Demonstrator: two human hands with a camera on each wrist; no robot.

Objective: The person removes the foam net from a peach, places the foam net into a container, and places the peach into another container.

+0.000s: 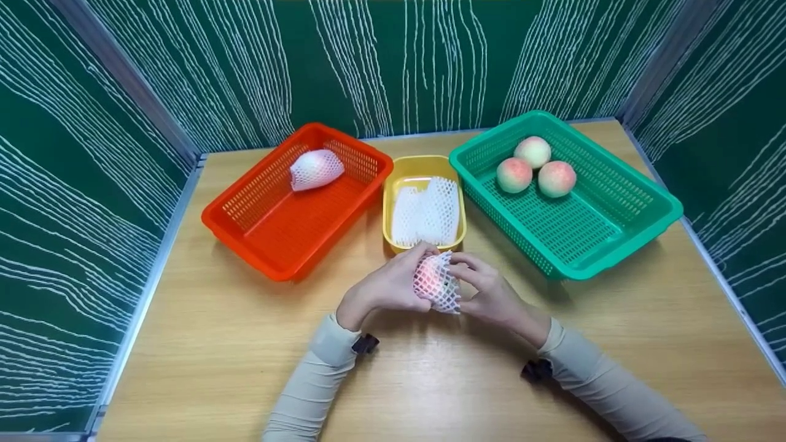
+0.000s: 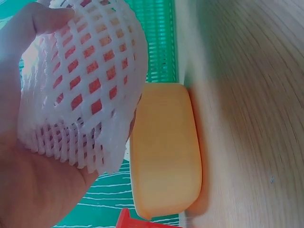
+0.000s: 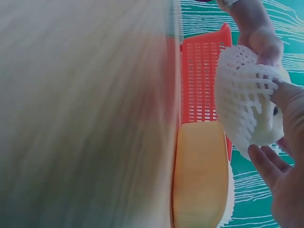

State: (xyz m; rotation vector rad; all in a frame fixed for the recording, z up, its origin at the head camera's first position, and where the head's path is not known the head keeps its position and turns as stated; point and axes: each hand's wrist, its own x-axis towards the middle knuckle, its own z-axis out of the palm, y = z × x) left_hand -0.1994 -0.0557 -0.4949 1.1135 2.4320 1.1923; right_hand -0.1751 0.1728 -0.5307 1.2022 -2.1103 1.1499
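Over the front end of a yellow container (image 1: 425, 161), my left hand (image 1: 393, 283) grips a peach wrapped in a white foam net (image 1: 436, 281). From the other side, my right hand (image 1: 491, 293) pinches the net's edge with curled fingers. The left wrist view shows pink peach skin through the diamond holes of the foam net (image 2: 95, 71). In the right wrist view, part of the peach (image 3: 267, 133) is bare at the net's open end, with the right thumb and fingers around that end. More white foam nets (image 1: 439, 212) lie inside the yellow container.
On the left stands a red basket (image 1: 282, 230) holding one netted peach (image 1: 317, 169). A green basket (image 1: 571, 230) on the right holds bare peaches (image 1: 514, 175). Green panels with white lines (image 1: 424, 73) border the wooden table (image 1: 430, 387) at the back and sides.
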